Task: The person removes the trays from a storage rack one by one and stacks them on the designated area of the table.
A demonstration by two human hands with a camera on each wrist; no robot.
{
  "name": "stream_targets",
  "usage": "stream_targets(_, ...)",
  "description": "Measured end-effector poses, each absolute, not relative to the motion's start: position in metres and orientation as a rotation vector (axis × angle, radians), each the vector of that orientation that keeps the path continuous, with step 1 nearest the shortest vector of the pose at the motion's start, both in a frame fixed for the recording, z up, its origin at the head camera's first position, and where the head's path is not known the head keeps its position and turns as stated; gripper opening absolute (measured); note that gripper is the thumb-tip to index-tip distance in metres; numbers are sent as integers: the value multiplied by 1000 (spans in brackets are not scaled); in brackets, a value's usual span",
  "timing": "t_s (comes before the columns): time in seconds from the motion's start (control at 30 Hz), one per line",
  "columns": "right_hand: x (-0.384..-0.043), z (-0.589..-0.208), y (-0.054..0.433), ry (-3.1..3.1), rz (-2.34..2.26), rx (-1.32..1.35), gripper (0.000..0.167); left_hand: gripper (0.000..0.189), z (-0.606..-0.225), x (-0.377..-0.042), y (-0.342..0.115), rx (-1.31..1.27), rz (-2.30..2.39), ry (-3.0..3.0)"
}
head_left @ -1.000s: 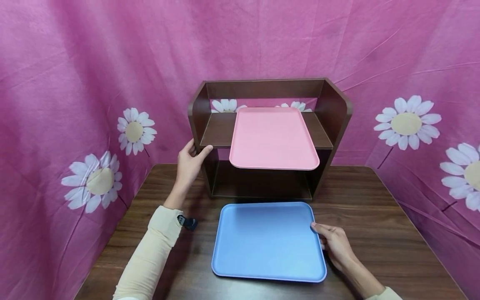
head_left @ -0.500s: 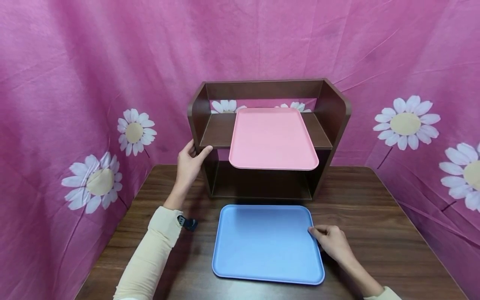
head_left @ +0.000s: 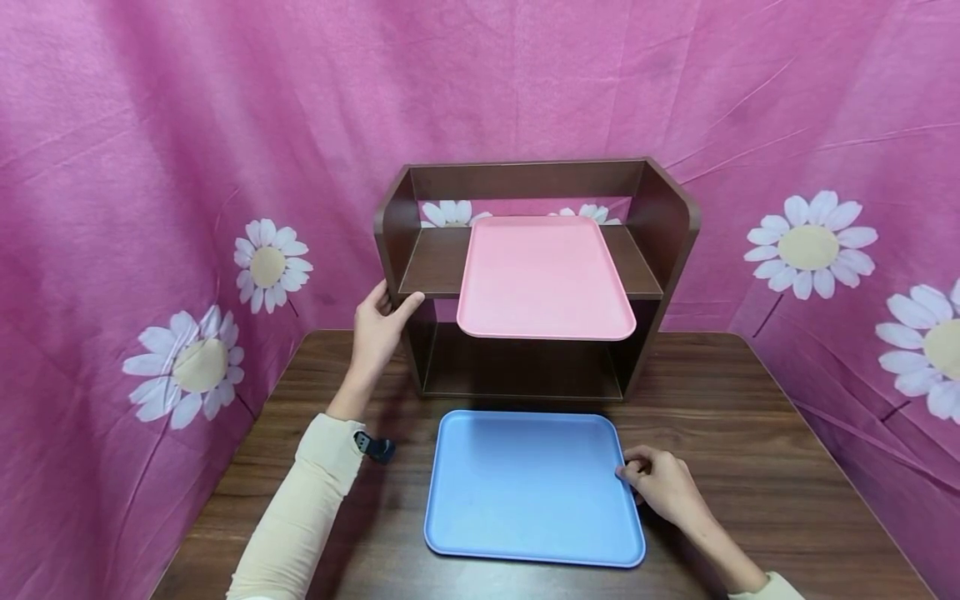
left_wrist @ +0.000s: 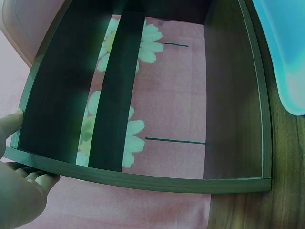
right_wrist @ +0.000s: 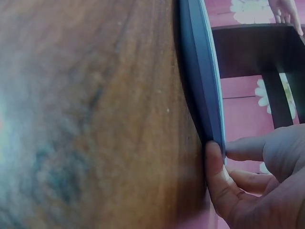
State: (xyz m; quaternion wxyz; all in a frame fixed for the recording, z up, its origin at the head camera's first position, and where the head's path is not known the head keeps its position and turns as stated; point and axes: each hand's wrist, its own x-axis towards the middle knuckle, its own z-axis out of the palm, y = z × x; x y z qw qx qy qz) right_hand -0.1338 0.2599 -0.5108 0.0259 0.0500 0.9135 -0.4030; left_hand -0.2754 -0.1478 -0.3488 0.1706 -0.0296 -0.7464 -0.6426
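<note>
My left hand (head_left: 377,333) grips the left side panel of a brown two-level wooden shelf (head_left: 663,208). In the left wrist view, the thumb (left_wrist: 12,123) lies on the inner side of that panel (left_wrist: 143,180), the fingers outside it. A pink tray (head_left: 545,275) rests on the upper board, its front part jutting past the edge. Before the shelf is a blue tray (head_left: 532,483), whose right rim my right hand (head_left: 666,485) pinches. The right wrist view shows thumb and fingers on either side of the blue tray's rim (right_wrist: 202,71). Whether that rim is raised, I cannot tell.
Both trays and the shelf are on or above a dark wood-grain table (head_left: 750,467). A pink curtain with white daisies (head_left: 812,237) closes off the back and both sides. A dark strap-like item (head_left: 375,447) sits at the left cuff.
The blue tray has shifted slightly left at its right side and straightened, with my right hand moving along. My left hand, the shelf and the pink tray look unchanged.
</note>
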Motion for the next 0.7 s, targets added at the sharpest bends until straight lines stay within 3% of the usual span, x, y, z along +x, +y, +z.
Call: stream_targets(0.7, -138, -506, 264, 2754, -1318, 134, 22, 60, -369, -292, -157, -147, -1834, -2071)
